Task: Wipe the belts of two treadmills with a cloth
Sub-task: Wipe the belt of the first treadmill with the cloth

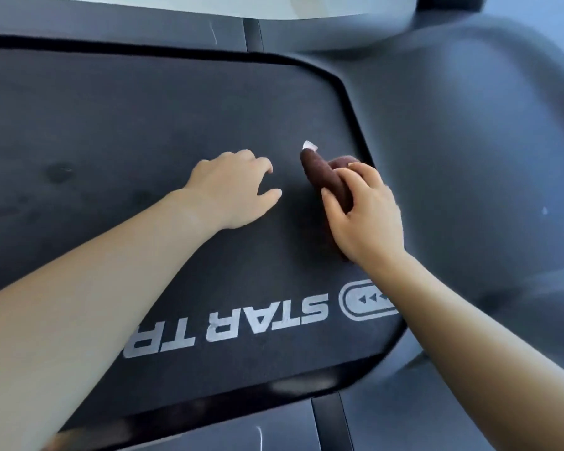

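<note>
A dark treadmill belt (137,125) with white "STAR TR" lettering fills most of the view. My right hand (363,213) grips a bunched brown cloth (323,177) with a small white tag at its tip, held against the belt near its right edge. My left hand (233,187) rests on the belt just left of the cloth, fingers loosely bent and holding nothing. Both forearms reach in from the bottom of the frame.
Grey plastic side rails (127,24) run along the belt's far and near sides. A large grey motor cover (469,141) curves around the belt's right end. Faint dark smudges (59,170) mark the belt at the left.
</note>
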A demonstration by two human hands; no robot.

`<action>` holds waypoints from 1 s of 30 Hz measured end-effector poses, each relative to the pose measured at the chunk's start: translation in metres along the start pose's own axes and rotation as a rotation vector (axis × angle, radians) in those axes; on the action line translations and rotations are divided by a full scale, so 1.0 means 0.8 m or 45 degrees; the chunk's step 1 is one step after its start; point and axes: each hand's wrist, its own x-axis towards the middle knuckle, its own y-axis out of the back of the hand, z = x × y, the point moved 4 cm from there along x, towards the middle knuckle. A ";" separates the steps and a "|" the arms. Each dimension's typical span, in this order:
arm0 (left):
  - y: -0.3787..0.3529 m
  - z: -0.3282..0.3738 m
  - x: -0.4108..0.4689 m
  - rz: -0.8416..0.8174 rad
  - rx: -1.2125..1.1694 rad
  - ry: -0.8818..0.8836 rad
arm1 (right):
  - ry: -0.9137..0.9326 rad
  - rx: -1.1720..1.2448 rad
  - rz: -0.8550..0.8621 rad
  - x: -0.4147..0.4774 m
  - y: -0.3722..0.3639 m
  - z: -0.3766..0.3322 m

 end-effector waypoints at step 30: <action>-0.082 -0.039 0.049 0.197 0.108 -0.116 | -0.240 -0.419 0.045 0.033 -0.085 0.016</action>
